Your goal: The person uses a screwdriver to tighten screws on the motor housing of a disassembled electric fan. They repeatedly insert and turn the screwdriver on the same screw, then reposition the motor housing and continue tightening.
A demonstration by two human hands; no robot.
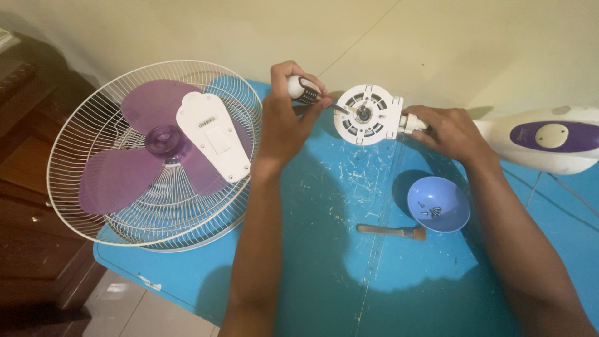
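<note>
My left hand point(288, 122) grips a screwdriver point(307, 93) with a white and black handle; its tip reaches the face of a round white fan motor housing point(368, 115). My right hand point(450, 132) holds the neck of the fan just right of that housing. The white and purple fan base point(549, 145) lies beyond my right hand at the right edge. Both hands are over a blue table point(324, 249).
A white wire fan guard point(150, 156) with purple blades point(134, 168) and a white motor cover point(215, 134) lies at the left of the table. A blue bowl point(438, 204) holds several small screws. A small wooden-handled brush point(392, 231) lies beside it. Dark wooden furniture stands at the far left.
</note>
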